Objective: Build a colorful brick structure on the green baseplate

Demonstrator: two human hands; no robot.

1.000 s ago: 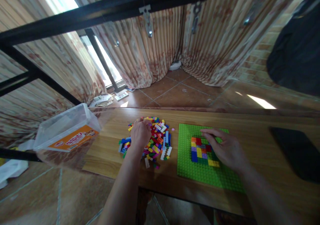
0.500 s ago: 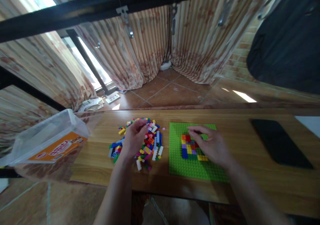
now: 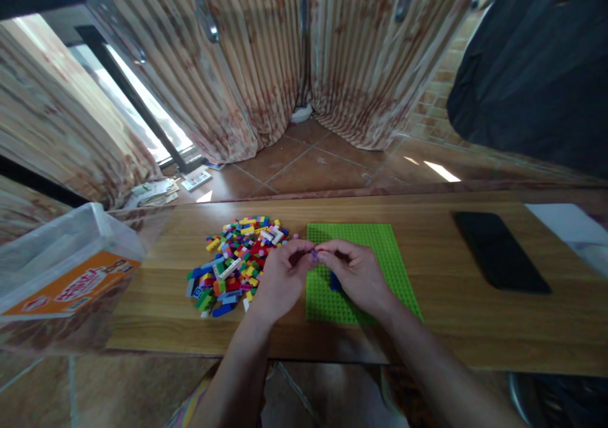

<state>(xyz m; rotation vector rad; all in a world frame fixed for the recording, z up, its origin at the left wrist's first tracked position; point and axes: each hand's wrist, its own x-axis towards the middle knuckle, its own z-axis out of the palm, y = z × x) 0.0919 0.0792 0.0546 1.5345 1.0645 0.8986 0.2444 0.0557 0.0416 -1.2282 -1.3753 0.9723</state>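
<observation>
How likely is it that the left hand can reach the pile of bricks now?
Most likely yes: the left hand is close beside the pile of bricks, with nothing visible between them, though it seems to hold a small purple brick.

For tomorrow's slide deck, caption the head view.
Left hand and right hand meet at a small purple piece near a green baseplate and loose bricks.

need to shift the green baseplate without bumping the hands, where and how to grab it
Probably pinch the green baseplate by the far end of its right edge, from the right. It lies flat, so its thin rim offers grip. That end is bare; the right hand covers its middle, the left hand part of its left edge.
</observation>
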